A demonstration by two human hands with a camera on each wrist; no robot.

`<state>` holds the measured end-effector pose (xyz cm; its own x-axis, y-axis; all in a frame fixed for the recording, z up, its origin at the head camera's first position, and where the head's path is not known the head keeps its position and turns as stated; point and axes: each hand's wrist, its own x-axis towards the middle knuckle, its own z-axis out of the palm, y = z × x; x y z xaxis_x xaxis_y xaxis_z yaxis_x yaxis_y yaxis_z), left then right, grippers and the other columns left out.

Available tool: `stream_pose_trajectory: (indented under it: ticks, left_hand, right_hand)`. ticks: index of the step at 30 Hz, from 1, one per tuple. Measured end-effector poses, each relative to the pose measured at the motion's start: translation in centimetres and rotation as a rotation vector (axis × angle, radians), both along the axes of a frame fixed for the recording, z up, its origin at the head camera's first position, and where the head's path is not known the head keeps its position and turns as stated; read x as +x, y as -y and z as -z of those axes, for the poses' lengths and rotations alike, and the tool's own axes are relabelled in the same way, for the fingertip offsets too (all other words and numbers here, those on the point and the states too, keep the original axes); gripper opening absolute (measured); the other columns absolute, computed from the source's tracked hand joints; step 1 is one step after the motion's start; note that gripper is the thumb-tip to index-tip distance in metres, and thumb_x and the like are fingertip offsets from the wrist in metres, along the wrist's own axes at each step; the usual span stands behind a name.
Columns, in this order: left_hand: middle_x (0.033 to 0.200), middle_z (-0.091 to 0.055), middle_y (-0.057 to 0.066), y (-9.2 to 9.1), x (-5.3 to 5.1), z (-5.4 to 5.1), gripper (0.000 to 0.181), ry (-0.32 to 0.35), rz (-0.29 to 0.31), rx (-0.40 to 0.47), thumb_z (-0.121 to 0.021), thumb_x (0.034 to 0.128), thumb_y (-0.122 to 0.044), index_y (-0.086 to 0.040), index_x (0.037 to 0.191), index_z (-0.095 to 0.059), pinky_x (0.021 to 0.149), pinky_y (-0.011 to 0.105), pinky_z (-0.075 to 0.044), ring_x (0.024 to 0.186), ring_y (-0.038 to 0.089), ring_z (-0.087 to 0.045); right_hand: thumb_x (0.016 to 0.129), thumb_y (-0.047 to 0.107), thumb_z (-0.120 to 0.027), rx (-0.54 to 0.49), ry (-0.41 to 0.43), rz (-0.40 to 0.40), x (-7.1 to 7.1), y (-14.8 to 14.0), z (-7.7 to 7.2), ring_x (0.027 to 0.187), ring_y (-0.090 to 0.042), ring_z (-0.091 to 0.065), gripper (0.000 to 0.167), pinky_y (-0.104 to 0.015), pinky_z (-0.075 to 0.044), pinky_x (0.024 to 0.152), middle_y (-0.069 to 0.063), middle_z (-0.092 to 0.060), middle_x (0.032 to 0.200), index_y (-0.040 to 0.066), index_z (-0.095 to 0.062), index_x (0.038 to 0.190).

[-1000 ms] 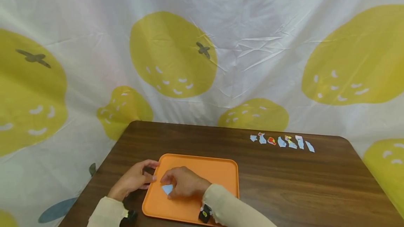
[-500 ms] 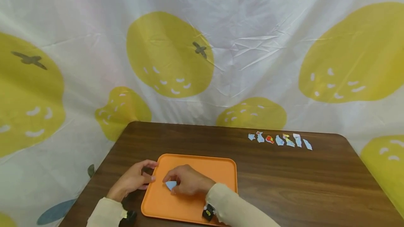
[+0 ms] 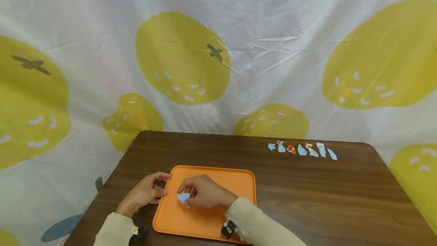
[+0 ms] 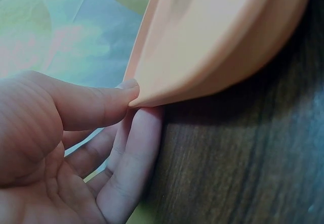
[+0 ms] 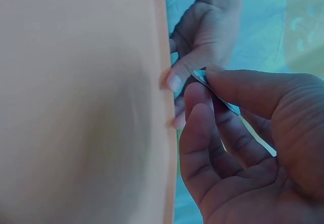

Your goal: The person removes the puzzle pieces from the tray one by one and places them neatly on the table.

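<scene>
On the left side of the orange tray [image 3: 205, 223], my left hand [image 3: 145, 191] grips the rim. Its thumb [image 4: 96, 105] lies on the rim's edge, with fingers underneath, in the left wrist view. Over the tray's left half, my right hand [image 3: 203, 191] pinches a small pale-blue paper piece [image 3: 183, 197] between thumb and fingertips. From the right wrist, that paper piece [image 5: 228, 105] appears nearly edge-on, held above the tray, so its printed face cannot be read. Fingers partly cover it.
Several torn paper pieces [image 3: 302, 150], some with red or yellow print, lie in a row at the back right of the dark wooden table [image 3: 324, 196]. A white curtain [image 3: 273, 18] with yellow fruit hangs behind the table and along its left side.
The right hand has shifted slightly right and away from the body, taking the pinched paper piece with it and turning it a little. The left hand stays on the tray's rim.
</scene>
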<state>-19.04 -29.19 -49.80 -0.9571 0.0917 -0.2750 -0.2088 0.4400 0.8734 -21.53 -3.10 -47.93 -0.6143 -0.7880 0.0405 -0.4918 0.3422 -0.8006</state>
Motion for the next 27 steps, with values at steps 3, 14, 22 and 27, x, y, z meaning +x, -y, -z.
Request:
stream_pose_trajectory:
  ticks: [3, 14, 22, 27]
  left_hand:
    - [0.140, -0.059, 0.017, 0.0, -0.1, 0.0, 0.050, 0.003, -0.014, -0.001, -0.076, 0.0932, 0.000, -0.007, 0.140, -0.062, 0.069, 0.041, -0.063, 0.089, 0.023, -0.068]
    - [0.139, -0.060, 0.016, 0.0, -0.1, 0.4, 0.050, 0.005, -0.025, 0.003, -0.076, 0.0928, 0.001, -0.007, 0.140, -0.062, 0.070, 0.041, -0.063, 0.090, 0.023, -0.068]
    - [0.140, -0.060, 0.016, 0.0, 0.0, 0.4, 0.050, 0.008, -0.029, 0.007, -0.076, 0.0927, 0.001, -0.008, 0.140, -0.062, 0.071, 0.042, -0.062, 0.091, 0.023, -0.067]
    - [0.139, -0.059, 0.016, -0.1, 0.0, 0.3, 0.050, 0.007, -0.029, 0.012, -0.076, 0.0926, 0.002, -0.007, 0.140, -0.062, 0.070, 0.041, -0.063, 0.090, 0.024, -0.068]
  right_hand:
    - [0.090, 0.006, -0.083, -0.041, 0.014, 0.005, 0.0, -0.5, -0.3, 0.072, 0.001, -0.066, 0.029, -0.019, -0.057, 0.068, 0.009, -0.069, 0.091, 0.015, -0.076, 0.116]
    - [0.093, 0.008, -0.080, -0.111, 0.004, 0.043, 0.2, -2.4, -1.4, 0.075, 0.000, -0.067, 0.027, -0.019, -0.057, 0.071, 0.001, -0.071, 0.095, 0.016, -0.075, 0.118]
    - [0.093, 0.008, -0.080, -0.162, -0.046, 0.100, -0.1, -4.4, -1.6, 0.076, -0.003, -0.066, 0.027, -0.021, -0.058, 0.077, 0.002, -0.070, 0.096, 0.014, -0.075, 0.118]
    - [0.094, 0.010, -0.079, -0.199, -0.041, 0.127, -0.5, -6.0, -1.6, 0.079, -0.005, -0.066, 0.026, -0.022, -0.058, 0.078, 0.000, -0.071, 0.099, 0.015, -0.074, 0.119]
